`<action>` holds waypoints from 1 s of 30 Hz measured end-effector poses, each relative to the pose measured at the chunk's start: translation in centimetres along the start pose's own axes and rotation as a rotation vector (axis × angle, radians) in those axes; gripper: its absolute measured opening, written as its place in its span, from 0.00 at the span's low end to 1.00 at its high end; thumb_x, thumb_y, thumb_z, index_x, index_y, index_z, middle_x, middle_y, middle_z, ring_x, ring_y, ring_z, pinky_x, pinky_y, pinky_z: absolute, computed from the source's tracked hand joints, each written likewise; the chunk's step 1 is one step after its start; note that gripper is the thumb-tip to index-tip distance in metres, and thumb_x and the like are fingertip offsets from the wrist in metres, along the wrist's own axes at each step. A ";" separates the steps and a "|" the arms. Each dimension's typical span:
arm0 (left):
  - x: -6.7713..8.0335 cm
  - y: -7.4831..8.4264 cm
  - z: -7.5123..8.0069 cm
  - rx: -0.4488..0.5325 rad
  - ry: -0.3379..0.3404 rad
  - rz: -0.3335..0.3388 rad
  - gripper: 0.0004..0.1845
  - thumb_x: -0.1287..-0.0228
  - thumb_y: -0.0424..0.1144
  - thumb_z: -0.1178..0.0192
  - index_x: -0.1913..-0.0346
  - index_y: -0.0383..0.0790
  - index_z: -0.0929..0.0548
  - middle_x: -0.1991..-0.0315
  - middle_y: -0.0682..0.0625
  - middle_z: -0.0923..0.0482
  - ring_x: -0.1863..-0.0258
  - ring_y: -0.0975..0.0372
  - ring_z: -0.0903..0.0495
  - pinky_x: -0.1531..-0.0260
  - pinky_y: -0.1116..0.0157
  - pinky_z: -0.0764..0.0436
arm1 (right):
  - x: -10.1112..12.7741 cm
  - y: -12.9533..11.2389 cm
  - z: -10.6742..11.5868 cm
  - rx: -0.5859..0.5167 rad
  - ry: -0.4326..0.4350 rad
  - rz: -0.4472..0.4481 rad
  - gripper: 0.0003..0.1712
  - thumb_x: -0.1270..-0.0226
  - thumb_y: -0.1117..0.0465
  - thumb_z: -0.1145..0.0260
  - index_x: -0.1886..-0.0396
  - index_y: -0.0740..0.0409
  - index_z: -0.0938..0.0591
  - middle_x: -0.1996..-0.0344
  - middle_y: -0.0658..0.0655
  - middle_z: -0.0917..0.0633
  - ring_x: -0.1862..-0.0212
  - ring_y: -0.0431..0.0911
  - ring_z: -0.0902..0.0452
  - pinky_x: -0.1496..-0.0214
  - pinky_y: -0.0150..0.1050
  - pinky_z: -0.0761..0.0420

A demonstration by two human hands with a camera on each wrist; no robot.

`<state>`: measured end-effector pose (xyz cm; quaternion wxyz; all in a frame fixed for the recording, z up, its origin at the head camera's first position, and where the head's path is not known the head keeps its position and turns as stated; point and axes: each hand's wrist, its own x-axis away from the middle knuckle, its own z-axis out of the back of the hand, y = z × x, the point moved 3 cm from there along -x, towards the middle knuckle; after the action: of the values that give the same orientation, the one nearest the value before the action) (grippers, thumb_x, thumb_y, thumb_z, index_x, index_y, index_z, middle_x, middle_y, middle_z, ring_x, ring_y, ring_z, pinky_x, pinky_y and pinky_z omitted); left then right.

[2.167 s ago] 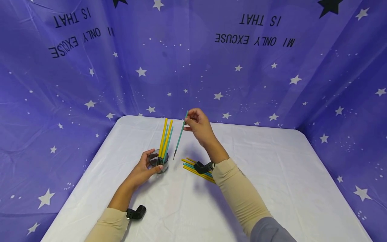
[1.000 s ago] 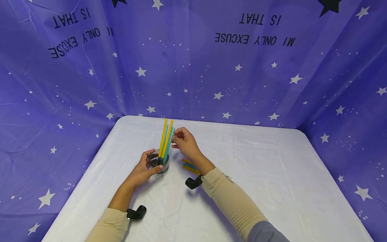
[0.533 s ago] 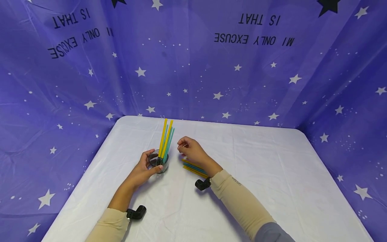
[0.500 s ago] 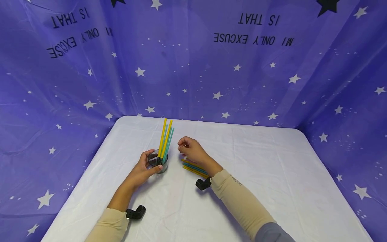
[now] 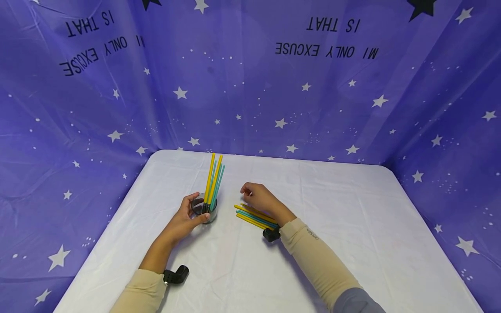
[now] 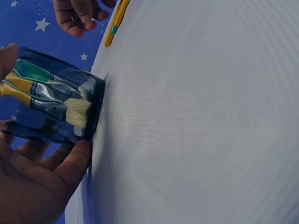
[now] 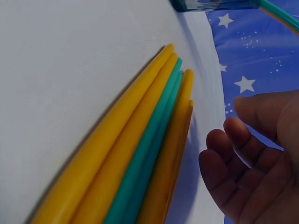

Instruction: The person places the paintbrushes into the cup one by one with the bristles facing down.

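My left hand (image 5: pixel 190 219) grips a clear, dark-tinted glass (image 6: pixel 60 129), thumb on one side and fingers around the other. Inside stand several yellow and teal paintbrushes (image 5: pixel 215 180), handles up and leaning right; in the left wrist view the pale bristles (image 6: pixel 78 113) show low in the glass. To the right, my right hand (image 5: pixel 261 199) hovers just beyond a bundle of loose paintbrushes (image 7: pixel 150 135), its fingers loosely bent and holding nothing. Those brushes, yellow and teal, lie side by side on the table, their far ends pointing left; my right wrist and its camera hide the other ends.
A white cloth covers the table (image 5: pixel 336 243). Purple curtains (image 5: pixel 250 65) printed with stars enclose it at the back and both sides. Black cameras sit on my left wrist (image 5: pixel 177 275) and right wrist (image 5: pixel 271 234).
My right hand carried a thin teal paintbrush left, lowered it into the glass and let go. It then drew back right, over the loose brushes. My left hand has stayed on the glass.
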<state>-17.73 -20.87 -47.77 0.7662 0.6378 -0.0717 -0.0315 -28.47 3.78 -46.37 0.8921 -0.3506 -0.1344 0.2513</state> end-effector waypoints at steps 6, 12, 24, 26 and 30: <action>0.0 0.0 0.1 0.005 0.000 -0.002 0.46 0.36 0.38 0.32 0.24 0.41 0.51 0.28 0.36 0.39 0.27 0.43 0.43 0.30 0.45 0.49 | 0.1 0.5 -0.4 0.087 -0.046 -0.013 0.07 0.31 0.67 0.38 0.55 0.55 0.19 0.67 0.49 0.19 0.63 0.44 0.25 0.56 0.39 0.24; 0.1 0.1 0.1 0.008 -0.005 -0.008 0.46 0.36 0.38 0.32 0.24 0.40 0.51 0.28 0.36 0.39 0.27 0.44 0.42 0.30 0.46 0.49 | 0.4 0.8 -0.5 0.144 -0.067 0.027 0.08 0.35 0.69 0.37 0.59 0.55 0.19 0.68 0.49 0.20 0.65 0.44 0.26 0.57 0.39 0.24; 0.0 0.0 0.0 0.012 0.005 -0.003 0.46 0.36 0.38 0.32 0.24 0.40 0.51 0.28 0.36 0.39 0.27 0.43 0.42 0.30 0.46 0.49 | 0.1 0.6 -1.0 0.287 -0.134 0.057 0.07 0.35 0.68 0.35 0.60 0.54 0.17 0.71 0.47 0.20 0.65 0.43 0.27 0.57 0.38 0.25; 0.0 0.0 0.0 0.012 0.005 -0.004 0.46 0.36 0.38 0.32 0.24 0.40 0.51 0.29 0.36 0.38 0.27 0.44 0.42 0.30 0.46 0.48 | 0.1 0.6 -0.9 0.277 -0.135 0.056 0.07 0.35 0.68 0.35 0.60 0.54 0.17 0.71 0.47 0.20 0.66 0.43 0.26 0.58 0.38 0.25; 0.1 0.1 0.0 0.006 0.004 -0.001 0.46 0.36 0.38 0.32 0.24 0.39 0.51 0.29 0.36 0.38 0.27 0.43 0.42 0.30 0.46 0.49 | 0.3 0.4 -0.6 0.207 -0.138 0.040 0.08 0.36 0.70 0.37 0.61 0.55 0.17 0.70 0.49 0.19 0.65 0.44 0.26 0.57 0.39 0.25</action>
<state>-17.67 -20.84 -47.66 0.7644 0.6402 -0.0698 -0.0302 -28.16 3.89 -47.05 0.9069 -0.2412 -0.1620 0.3051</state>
